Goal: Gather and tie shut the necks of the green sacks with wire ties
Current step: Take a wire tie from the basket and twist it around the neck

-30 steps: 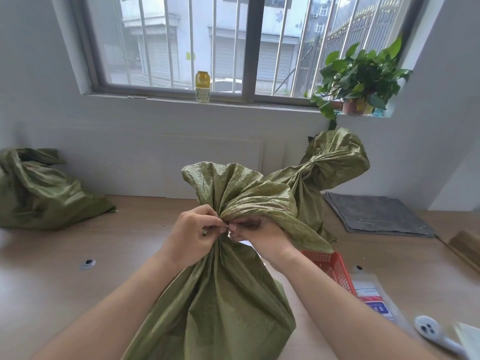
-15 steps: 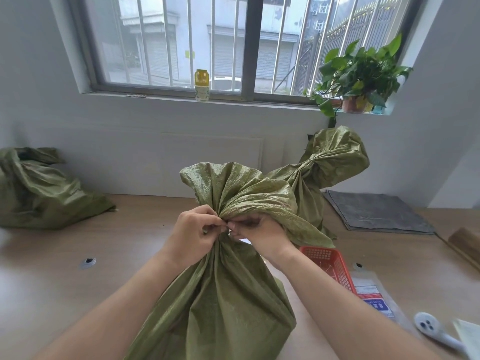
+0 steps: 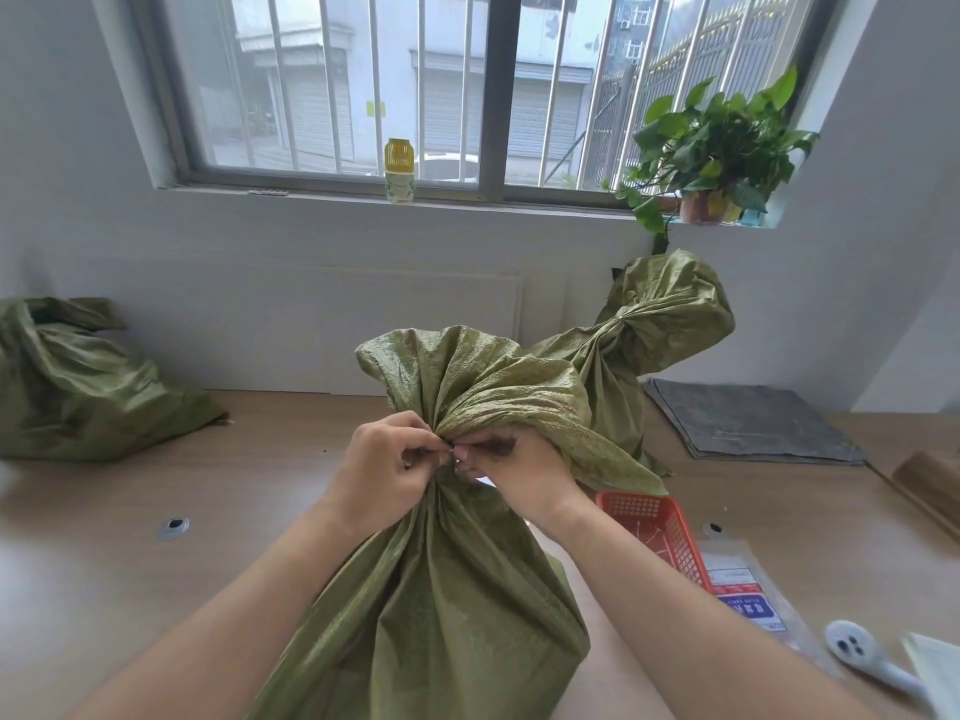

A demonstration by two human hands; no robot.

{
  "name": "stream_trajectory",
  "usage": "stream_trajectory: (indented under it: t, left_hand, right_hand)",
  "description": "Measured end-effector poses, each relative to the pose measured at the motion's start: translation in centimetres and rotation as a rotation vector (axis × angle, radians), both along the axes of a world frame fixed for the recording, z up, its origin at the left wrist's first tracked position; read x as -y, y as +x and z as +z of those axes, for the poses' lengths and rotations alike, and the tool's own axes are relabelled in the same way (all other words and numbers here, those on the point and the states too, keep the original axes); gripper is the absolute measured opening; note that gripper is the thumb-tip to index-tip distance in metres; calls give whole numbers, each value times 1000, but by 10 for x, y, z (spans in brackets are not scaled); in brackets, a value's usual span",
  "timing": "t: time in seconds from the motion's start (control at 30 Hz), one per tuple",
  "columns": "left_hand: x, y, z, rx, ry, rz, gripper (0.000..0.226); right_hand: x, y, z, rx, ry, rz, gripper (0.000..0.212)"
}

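Green woven slumped sack (image 3: 78,387) far left on the table (image 3: 104,563), its neck looks untied. Centre sack (image 3: 431,589) upright, long axis vertical, neck (image 3: 441,488) straight ahead between both hands. Left hand (image 3: 387,467) and right hand (image 3: 511,467) curled, fingertips pinching that neck from opposite sides, equally near. Wire tie too small to confirm. Tied sack (image 3: 660,324) behind right, red basket (image 3: 654,532) beside it. Barred window (image 3: 467,85) behind.

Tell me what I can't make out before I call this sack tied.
Head view:
Wire tie: hidden by left hand and right hand at the neck of the front sack.
Left sack: cut off by the frame edge.
Red basket contents: too small, partly behind right forearm.
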State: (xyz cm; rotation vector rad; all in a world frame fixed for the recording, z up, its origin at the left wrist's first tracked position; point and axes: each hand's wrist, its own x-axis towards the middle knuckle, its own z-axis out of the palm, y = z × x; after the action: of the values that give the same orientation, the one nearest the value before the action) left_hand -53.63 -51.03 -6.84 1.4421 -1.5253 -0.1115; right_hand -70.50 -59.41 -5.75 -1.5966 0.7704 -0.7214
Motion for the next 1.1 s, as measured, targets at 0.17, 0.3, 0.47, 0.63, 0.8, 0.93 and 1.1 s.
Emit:
stream_trajectory:
  t: [0.17, 0.3, 0.47, 0.63, 0.8, 0.93, 1.1]
  left_hand:
    - [-2, -5, 2, -55, 11, 10, 16]
    - [-3, -5, 4, -78, 18, 10, 16]
    - [-4, -6, 9, -5, -30, -6, 17]
    - [-2, -7, 7, 80, -50, -5, 17]
    - [-2, -11, -5, 113, -83, 41, 20]
    - [1, -14, -12, 134, -109, 90, 18]
    - [1, -10, -10, 342, -160, -53, 11]
  right_hand:
    - [-1, -2, 0, -32, -67, -17, 18]
    - [-1, -3, 4, -110, -157, 24, 20]
    - [1, -8, 11, -89, -218, 16, 11]
    - [3, -7, 11, -193, -343, -107, 7]
    - [-2, -6, 14, -337, -439, -81, 9]
    - [-4, -6, 11, -361, -297, -71, 14]
    - [-4, -8, 8, -328, -135, -45, 15]
